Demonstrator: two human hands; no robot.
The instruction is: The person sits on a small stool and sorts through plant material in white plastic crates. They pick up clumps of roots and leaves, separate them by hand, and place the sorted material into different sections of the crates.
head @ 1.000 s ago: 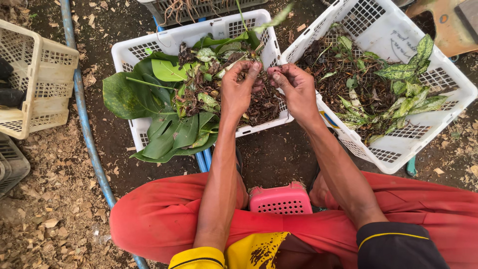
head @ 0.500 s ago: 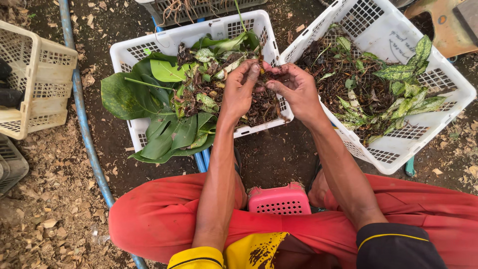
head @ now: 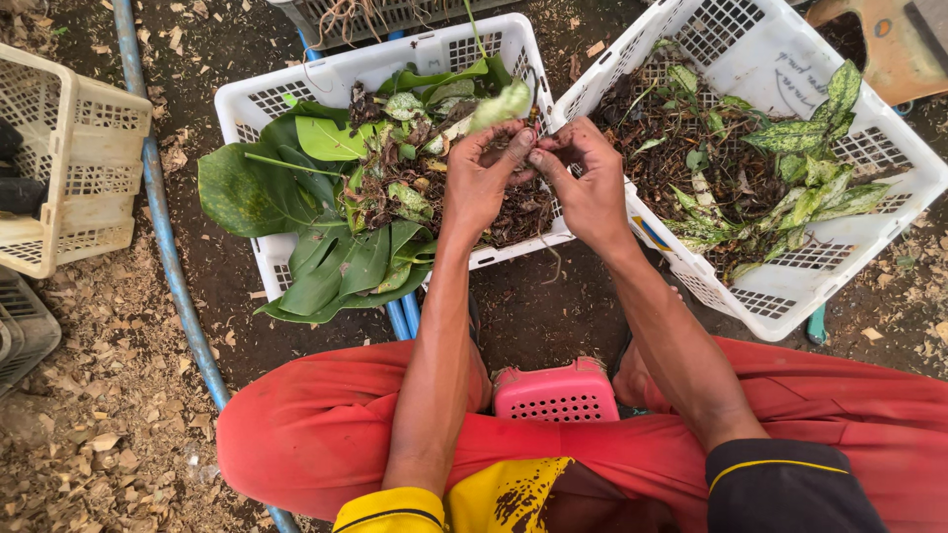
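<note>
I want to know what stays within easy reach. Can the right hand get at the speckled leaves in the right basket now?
Probably yes. The right hand is beside the right basket, which is open on top, and nothing covers the speckled leaves. But its fingers are busy with a small plant piece.

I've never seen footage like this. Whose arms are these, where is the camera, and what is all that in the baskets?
No machine here: a person wears a camera on the head, so you look down along their own arms. They sit low on a pink stool over bare soil. The left hand and right hand meet over a white basket, together pinching a small plant cutting with a pale green leaf. That basket holds big green leaves and dark roots. A second white basket to the right holds speckled cuttings in soil. A cream basket sits far left, beside a blue hose.
</note>
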